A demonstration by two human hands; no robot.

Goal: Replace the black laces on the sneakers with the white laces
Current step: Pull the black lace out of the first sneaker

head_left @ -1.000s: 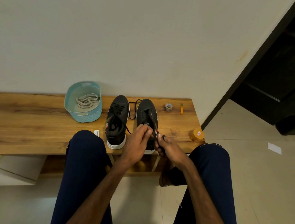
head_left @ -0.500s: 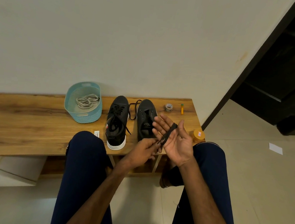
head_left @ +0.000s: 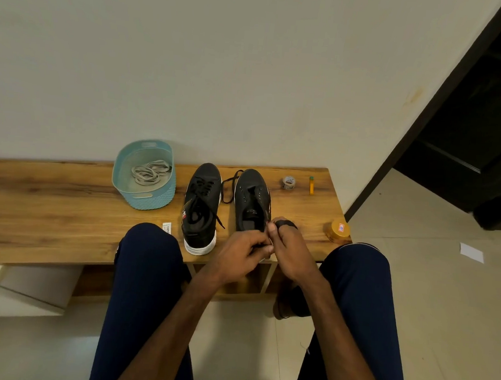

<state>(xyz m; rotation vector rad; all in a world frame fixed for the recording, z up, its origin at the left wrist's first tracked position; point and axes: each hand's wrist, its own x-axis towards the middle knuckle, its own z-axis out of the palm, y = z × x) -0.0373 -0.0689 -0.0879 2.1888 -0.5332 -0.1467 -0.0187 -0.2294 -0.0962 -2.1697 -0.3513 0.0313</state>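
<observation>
- Between my two hands, at the near edge of the bench (head_left: 62,202), the left fingers (head_left: 255,240) are curled together and pinch a short stretch of black lace (head_left: 285,223).
- On my right hand (head_left: 291,250) the fingers are bent, and the same lace is wound around them in a small dark coil. The thumb is pressed in toward the left hand (head_left: 240,250), and the two hands touch at the fingertips.
- Just beyond the hands stands the right sneaker (head_left: 251,199), toe toward the wall, its eyelets bare and its tongue showing. My hands cover its heel.
- Beside it on the left, close but apart, the left sneaker (head_left: 201,207) has its own black lace threaded through, with loose ends trailing over its opening.
- One loop of black lace lies on the wood between the two toes. I cannot tell which shoe it belongs to.
- Farther left, a teal basket (head_left: 142,197) holds the white laces (head_left: 150,171) in a loose bundle.
- Near my left knee (head_left: 148,250) a small white label (head_left: 167,228) lies flat on the bench.
- Right of the sneakers, toward the far edge, sit a tape roll (head_left: 288,183) and a yellow marker (head_left: 311,185). A yellow jar (head_left: 339,231) stands at the near right corner.
- Off to the right, a scrap of paper (head_left: 472,253) lies on the tiled floor.
</observation>
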